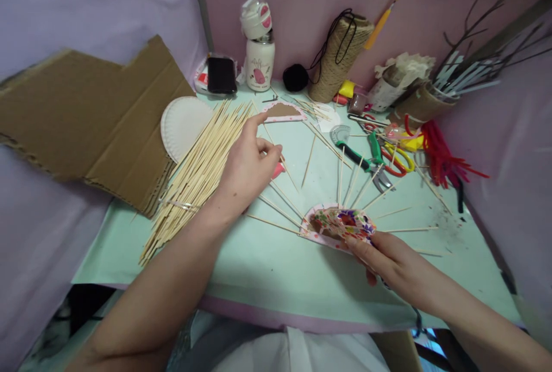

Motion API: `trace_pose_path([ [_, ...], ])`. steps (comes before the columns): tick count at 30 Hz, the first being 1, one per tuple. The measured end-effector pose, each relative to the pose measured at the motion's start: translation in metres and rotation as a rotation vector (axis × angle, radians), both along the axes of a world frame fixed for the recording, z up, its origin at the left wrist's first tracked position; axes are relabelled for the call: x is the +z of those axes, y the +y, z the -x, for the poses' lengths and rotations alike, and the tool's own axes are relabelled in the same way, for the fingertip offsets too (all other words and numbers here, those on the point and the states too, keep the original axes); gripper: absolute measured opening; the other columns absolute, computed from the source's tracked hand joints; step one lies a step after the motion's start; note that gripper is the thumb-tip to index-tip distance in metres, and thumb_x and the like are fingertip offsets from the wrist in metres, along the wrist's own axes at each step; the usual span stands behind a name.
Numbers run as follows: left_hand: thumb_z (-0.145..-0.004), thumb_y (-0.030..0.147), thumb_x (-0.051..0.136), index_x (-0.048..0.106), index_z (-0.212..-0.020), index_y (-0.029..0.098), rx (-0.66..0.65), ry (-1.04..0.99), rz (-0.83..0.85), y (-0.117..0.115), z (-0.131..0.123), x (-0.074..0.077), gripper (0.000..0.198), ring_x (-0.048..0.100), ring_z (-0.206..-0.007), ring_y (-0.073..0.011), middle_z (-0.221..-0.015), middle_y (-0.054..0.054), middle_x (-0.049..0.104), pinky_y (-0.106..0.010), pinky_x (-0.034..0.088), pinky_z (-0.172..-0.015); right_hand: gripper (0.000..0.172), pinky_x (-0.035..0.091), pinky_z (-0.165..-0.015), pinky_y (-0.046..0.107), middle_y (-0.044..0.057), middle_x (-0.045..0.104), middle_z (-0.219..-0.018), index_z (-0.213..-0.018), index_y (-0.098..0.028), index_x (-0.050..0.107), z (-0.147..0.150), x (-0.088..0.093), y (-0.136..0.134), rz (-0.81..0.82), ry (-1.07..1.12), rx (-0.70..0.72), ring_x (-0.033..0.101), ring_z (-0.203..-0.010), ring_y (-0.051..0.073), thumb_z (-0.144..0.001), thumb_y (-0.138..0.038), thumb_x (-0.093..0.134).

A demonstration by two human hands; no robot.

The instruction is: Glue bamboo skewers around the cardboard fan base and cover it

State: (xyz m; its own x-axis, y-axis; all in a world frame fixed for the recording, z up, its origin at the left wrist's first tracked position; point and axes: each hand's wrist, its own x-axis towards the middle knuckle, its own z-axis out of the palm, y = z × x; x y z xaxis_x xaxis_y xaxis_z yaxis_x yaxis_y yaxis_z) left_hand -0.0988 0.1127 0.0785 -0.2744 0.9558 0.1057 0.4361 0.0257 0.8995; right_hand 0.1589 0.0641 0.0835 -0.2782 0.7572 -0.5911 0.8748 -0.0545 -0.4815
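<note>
My left hand [249, 160] reaches over the table beside a big bundle of bamboo skewers [196, 173], fingers pinched on one thin skewer with the forefinger stretched out. A small pink object shows under its fingers. My right hand [383, 258] holds down the near edge of a flowered paper half-disc [338, 223] from which several skewers [345, 179] fan out like spokes over the pale green table [267, 268].
A cardboard sheet [95, 119] and white paper plate [183, 125] lie at the left. At the back stand a white bottle [259, 56], a twine-wrapped roll [338, 58] and a black phone [221, 75]. Pliers [366, 162], scissors [394, 156] and red pipe cleaners [442, 153] sit right.
</note>
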Motion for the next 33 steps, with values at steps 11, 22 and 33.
trace_pose_path([
  [11,-0.083,0.02,0.058,0.044,-0.137,0.019,-0.014,0.024,-0.004,-0.0004,-0.0002,0.0001,0.056,0.066,-0.073,-0.0158,-0.075,0.002,0.071,-0.033,0.05,-0.081,0.064,0.045,-0.063,0.034,0.006,0.061,-0.06,-0.058,-0.023,0.053,-0.0007,-0.0001,0.0009,-0.02,-0.045,-0.002,0.059,-0.062,0.022,-0.082,-0.076,0.027],
  [22,-0.082,0.019,0.057,0.044,-0.136,0.02,-0.02,0.031,-0.011,0.0003,0.0003,-0.0006,0.055,0.068,-0.078,-0.0163,-0.08,0.001,0.071,-0.036,0.049,-0.087,0.052,0.045,-0.061,0.031,0.003,0.061,-0.06,-0.067,-0.024,0.05,-0.0009,0.0038,-0.0008,0.009,0.02,0.02,0.059,-0.059,0.02,-0.086,-0.069,0.031],
  [33,-0.082,0.017,0.057,0.044,-0.136,0.02,-0.048,0.022,0.014,-0.0015,-0.0037,-0.0009,0.055,0.065,-0.065,-0.0142,-0.074,0.002,0.069,-0.031,0.052,-0.074,0.055,0.047,-0.063,0.031,0.005,0.063,-0.063,-0.065,-0.024,0.049,-0.0031,0.0043,-0.001,0.021,-0.053,0.037,0.062,-0.061,0.021,-0.086,-0.07,0.029],
])
